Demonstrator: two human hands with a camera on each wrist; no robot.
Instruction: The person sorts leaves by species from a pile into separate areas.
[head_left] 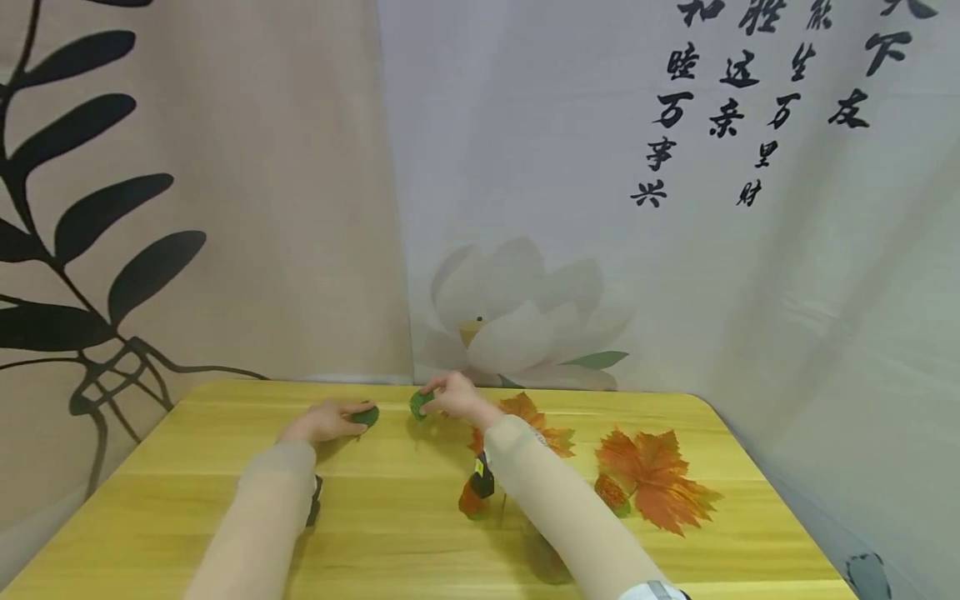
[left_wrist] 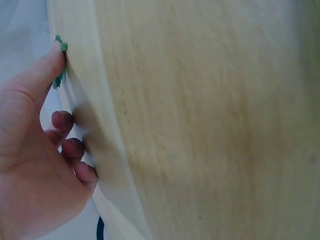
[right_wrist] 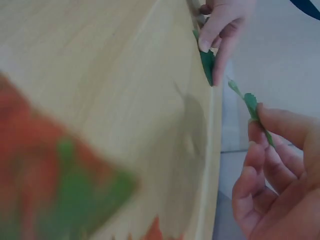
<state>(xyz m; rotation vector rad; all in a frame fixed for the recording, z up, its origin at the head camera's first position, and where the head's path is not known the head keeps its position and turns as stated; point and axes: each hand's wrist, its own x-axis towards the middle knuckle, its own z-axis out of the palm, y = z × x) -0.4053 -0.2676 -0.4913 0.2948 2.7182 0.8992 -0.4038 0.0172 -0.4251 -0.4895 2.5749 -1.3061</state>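
Observation:
Near the back edge of the wooden table, my left hand [head_left: 322, 421] pinches a small green leaf [head_left: 366, 417] between thumb and finger. The left wrist view shows this leaf [left_wrist: 59, 80] nearly edge-on at the thumb tip of the left hand [left_wrist: 40, 135], other fingers curled near the tabletop. To its right, my right hand [head_left: 455, 398] pinches a second green leaf [head_left: 420, 404] raised above the table. In the right wrist view, that leaf [right_wrist: 251, 106] has a short stem and sits between thumb and fingertips of the right hand [right_wrist: 282, 170]. The two leaves are apart.
Large orange maple leaves [head_left: 660, 482] lie on the table's right side, another [head_left: 536, 421] partly behind the right forearm. Smaller orange-green leaves [head_left: 611, 493] lie nearby, one [head_left: 471, 502] beside the right sleeve. A printed curtain [head_left: 525, 208] hangs behind the table [head_left: 405, 533].

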